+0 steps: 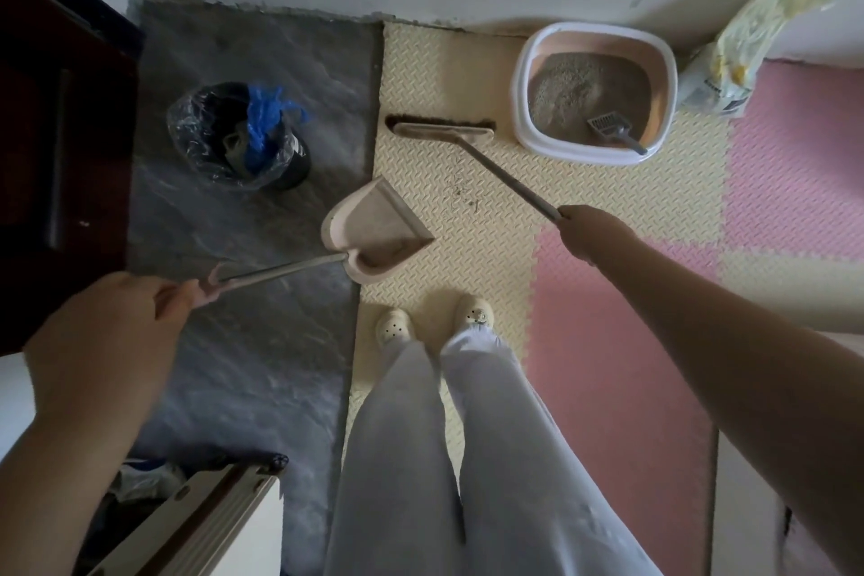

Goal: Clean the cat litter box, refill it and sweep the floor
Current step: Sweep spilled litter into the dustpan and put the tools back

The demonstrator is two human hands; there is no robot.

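Observation:
My left hand grips the end of the pink dustpan's long handle; the dustpan sits at the edge of the cream foam mat, its mouth turned toward a small patch of scattered litter. My right hand grips the broom's metal pole, and the broom head rests on the mat just left of the litter box. The white and pink box holds grey litter, and a grey scoop lies in its near corner.
A black bin lined with clear plastic, blue bag inside, stands on the grey tiles to the left. A yellow and white litter bag leans on the wall right of the box. My white shoes stand on the mat. Dark furniture fills the left edge.

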